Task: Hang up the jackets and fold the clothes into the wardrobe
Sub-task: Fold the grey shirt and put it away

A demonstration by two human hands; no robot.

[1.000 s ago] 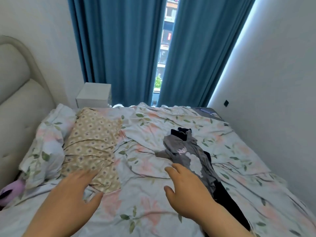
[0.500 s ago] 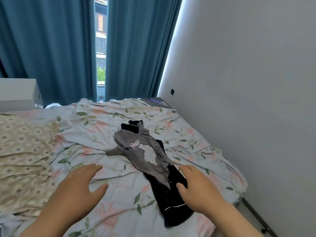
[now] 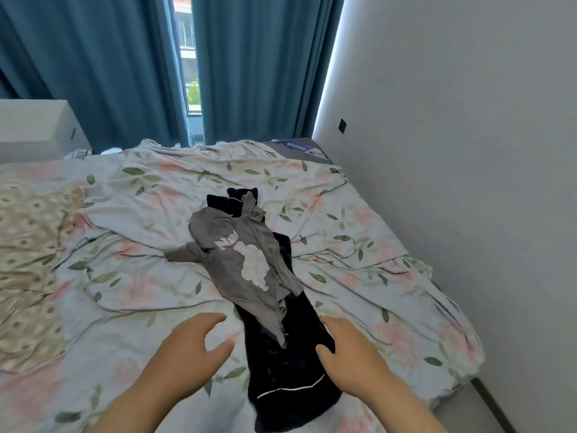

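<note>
Two pieces, grey top over dark garment, long axis near-to-far, between left hand and right hand, fingers loose.

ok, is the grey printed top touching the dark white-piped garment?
Touching. Head view: the grey printed top lies draped across the dark white-piped garment, overlapping it.

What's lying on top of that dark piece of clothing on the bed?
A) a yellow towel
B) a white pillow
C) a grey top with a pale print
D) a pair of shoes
C: a grey top with a pale print is draped over the far part of the dark garment, which lies on the floral bed sheet.
</note>
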